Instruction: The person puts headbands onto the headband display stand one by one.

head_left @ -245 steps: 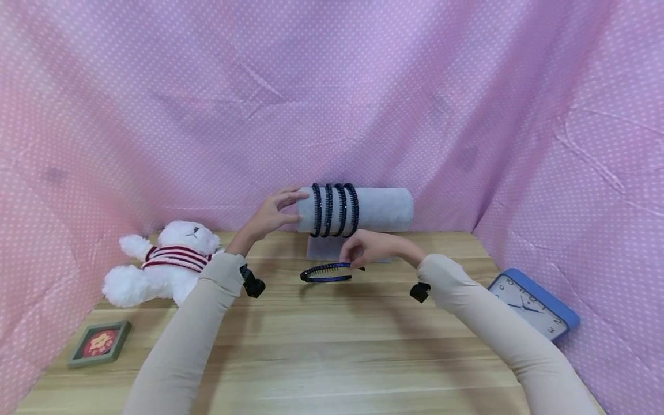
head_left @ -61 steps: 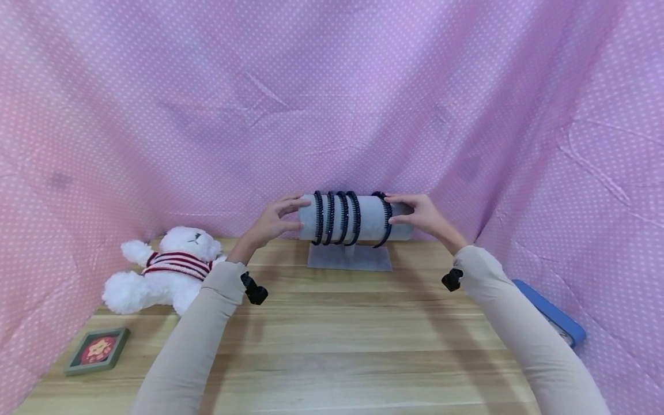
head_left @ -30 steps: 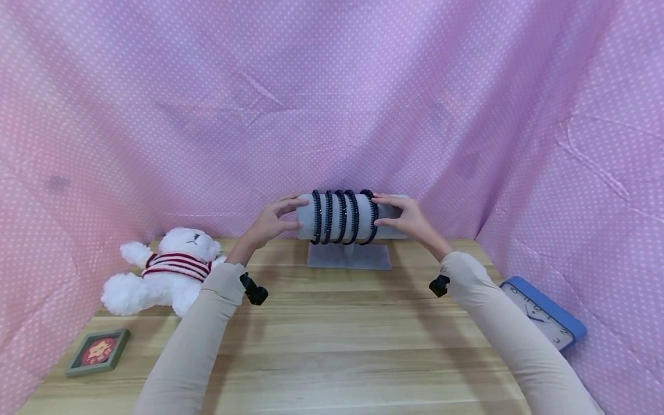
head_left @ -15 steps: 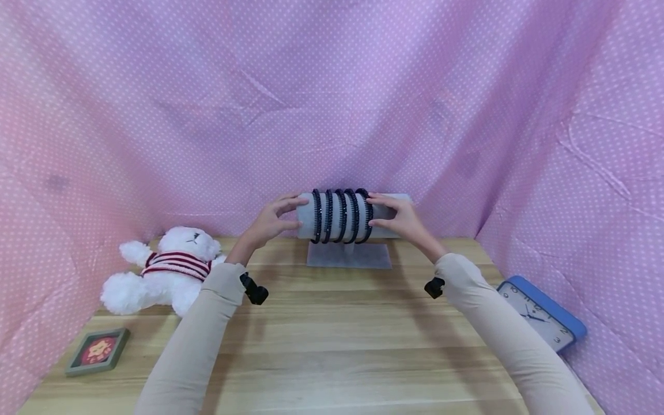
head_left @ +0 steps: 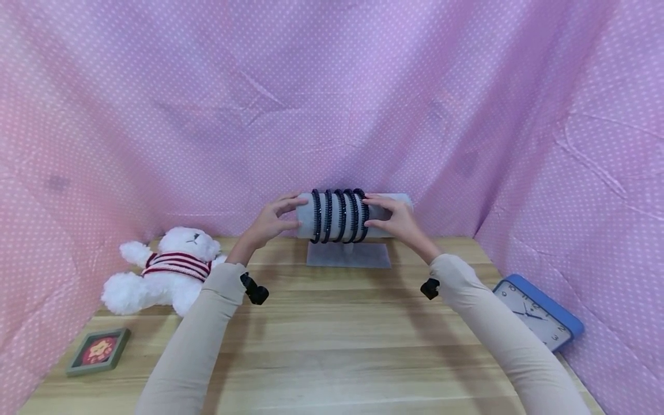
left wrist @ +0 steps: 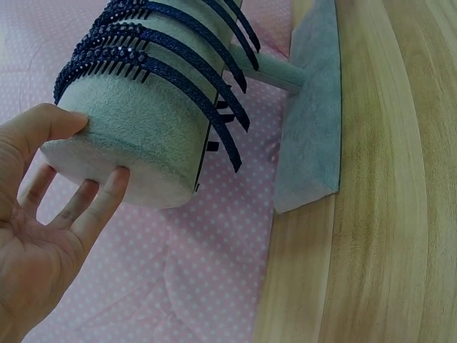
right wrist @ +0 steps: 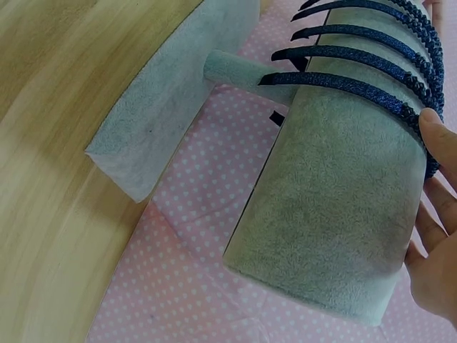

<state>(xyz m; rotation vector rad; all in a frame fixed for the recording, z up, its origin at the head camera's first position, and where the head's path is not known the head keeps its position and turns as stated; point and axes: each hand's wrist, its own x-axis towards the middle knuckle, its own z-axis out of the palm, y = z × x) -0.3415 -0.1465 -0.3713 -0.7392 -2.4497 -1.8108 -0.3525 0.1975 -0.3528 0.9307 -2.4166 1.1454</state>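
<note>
A padded grey headband stand point(head_left: 307, 213) lies crosswise at the back of the table, its roll raised on a short post over a flat base point(head_left: 363, 259). Several dark blue beaded headbands with comb teeth sit side by side round its left and middle part. My left hand point(head_left: 268, 223) holds the roll's left end, thumb on the curved side and fingertips on the end face point(left wrist: 153, 179). With thumb and fingers spread, my right hand point(head_left: 396, 222) holds the rightmost headband point(right wrist: 343, 83), close beside its neighbour. The right part of the roll is bare.
A white plush bear point(head_left: 176, 271) in a striped sweater lies at the left, behind a small framed star picture point(head_left: 98, 350). A blue-rimmed clock point(head_left: 539, 314) leans at the right, partly behind my sleeve. Pink dotted cloth point(head_left: 332, 115) hangs round the table.
Earlier my right hand held this headband off the stand. It then went onto the roll's right part and has slid left, up to the others. My left hand has stayed at the left end.
</note>
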